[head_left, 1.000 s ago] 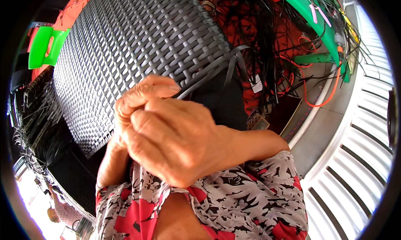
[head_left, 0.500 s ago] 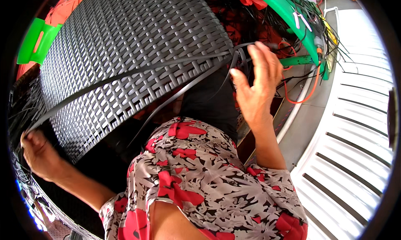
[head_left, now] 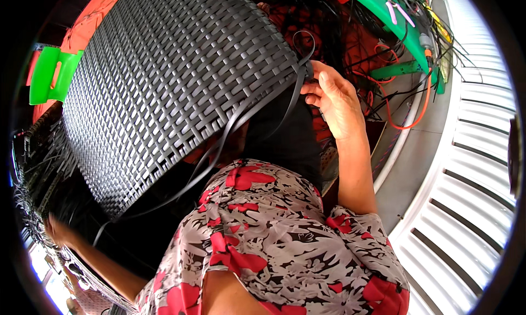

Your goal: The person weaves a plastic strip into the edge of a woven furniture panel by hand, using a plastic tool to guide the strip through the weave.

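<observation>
The woven panel (head_left: pixel 181 85) spans the centre. A strip (head_left: pixel 219 145) runs from its right corner along the near edge, past the left corner. The right hand (head_left: pixel 337 96) is at the right corner; the left hand (head_left: pixel 59 232) is left of the left corner. Snips (head_left: pixel 391 12) lie on the stand (head_left: pixel 368 1), behind and right. The slatted bench (head_left: pixel 471 167) is far right.

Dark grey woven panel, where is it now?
The panel spans the head view's upper left and centre, its right corner beside your bare right hand.
</observation>
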`<control>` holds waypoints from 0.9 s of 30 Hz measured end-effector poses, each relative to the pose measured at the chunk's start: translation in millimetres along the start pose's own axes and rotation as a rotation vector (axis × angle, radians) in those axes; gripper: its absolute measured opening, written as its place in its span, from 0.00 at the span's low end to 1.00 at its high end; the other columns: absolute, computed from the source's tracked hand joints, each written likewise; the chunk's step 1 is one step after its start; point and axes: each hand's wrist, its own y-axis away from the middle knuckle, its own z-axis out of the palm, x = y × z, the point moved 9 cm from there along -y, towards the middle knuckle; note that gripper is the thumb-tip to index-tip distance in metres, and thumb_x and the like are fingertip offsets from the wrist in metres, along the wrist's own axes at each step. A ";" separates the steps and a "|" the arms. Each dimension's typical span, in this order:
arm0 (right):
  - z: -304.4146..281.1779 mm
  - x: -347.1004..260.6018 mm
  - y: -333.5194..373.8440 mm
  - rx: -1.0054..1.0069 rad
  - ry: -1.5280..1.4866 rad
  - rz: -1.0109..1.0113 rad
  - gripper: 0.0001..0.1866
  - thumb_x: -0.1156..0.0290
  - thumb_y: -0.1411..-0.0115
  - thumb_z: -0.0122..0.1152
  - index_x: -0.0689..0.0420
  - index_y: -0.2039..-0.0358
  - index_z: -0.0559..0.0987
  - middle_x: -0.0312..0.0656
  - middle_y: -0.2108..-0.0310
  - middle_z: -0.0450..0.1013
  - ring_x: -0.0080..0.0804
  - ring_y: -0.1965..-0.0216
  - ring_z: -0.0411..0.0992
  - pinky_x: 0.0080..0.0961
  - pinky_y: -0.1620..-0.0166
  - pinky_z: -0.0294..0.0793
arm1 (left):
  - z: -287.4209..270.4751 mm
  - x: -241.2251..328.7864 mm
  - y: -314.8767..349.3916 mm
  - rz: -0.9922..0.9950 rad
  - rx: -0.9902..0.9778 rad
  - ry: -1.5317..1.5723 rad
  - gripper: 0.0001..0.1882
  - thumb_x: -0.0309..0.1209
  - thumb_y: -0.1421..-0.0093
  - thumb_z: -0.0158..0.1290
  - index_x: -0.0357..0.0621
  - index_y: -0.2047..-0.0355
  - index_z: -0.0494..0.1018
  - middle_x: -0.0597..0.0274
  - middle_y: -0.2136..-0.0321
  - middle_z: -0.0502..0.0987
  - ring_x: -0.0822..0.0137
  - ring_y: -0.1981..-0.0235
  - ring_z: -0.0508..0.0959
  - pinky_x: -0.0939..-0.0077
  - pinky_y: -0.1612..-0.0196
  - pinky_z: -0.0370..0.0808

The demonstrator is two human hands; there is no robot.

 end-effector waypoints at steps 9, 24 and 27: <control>-1.4 35.2 -27.0 -0.025 -0.331 0.153 0.18 0.64 0.39 0.59 0.61 0.52 0.74 0.34 0.66 0.73 0.25 0.71 0.72 0.22 0.66 0.73 | 69.3 466.2 350.0 0.946 -0.956 1.017 0.10 0.18 0.51 0.58 0.37 0.67 0.76 0.52 0.65 0.76 0.57 0.65 0.78 0.72 0.65 0.75; 16.5 -34.9 -44.2 -0.109 0.493 -0.131 0.07 0.76 0.43 0.55 0.61 0.63 0.75 0.35 0.74 0.74 0.21 0.76 0.72 0.16 0.74 0.70 | 97.7 509.6 389.6 0.829 -1.323 0.826 0.08 0.25 0.52 0.60 0.38 0.74 0.71 0.56 0.77 0.72 0.56 0.74 0.75 0.66 0.69 0.71; 1.4 -48.3 -35.2 -0.010 0.436 -0.209 0.08 0.76 0.43 0.55 0.61 0.62 0.74 0.38 0.72 0.75 0.22 0.74 0.74 0.16 0.74 0.71 | 99.9 512.7 390.7 0.841 -1.333 0.739 0.08 0.25 0.51 0.60 0.38 0.76 0.70 0.56 0.77 0.73 0.56 0.75 0.76 0.66 0.70 0.71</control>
